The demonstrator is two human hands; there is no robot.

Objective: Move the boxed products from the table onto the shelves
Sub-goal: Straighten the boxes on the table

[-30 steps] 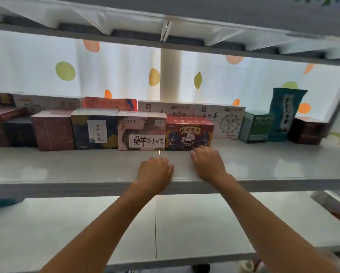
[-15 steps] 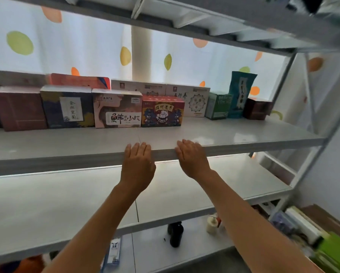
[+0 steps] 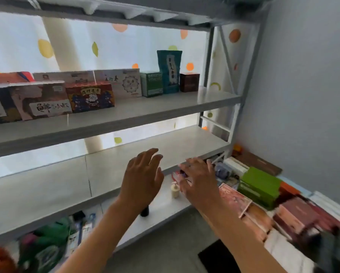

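We are between boxes; our left hand (image 3: 143,178) and right hand (image 3: 199,180) hang empty, fingers spread, before the middle shelf (image 3: 185,142); remaining boxes (image 3: 259,186) lie low on our right; next we probably reach there and grip one.

The metal shelf boards (image 3: 165,107) are pale grey. Behind them hangs a white curtain (image 3: 126,50) dotted with orange, yellow and green spots. On the upper shelf, a red cardboard box (image 3: 90,96) carries dark blue figures and a cream banner; beside it a pinkish box (image 3: 41,102) bears a white label with black characters. A white box (image 3: 119,83) shows a dotted round emblem. Further right stand a green box (image 3: 151,83), a teal pouch (image 3: 169,70) and a dark brown cube box (image 3: 189,82). Lower right lies a bright green box (image 3: 260,184). The wall (image 3: 303,85) is grey-blue.
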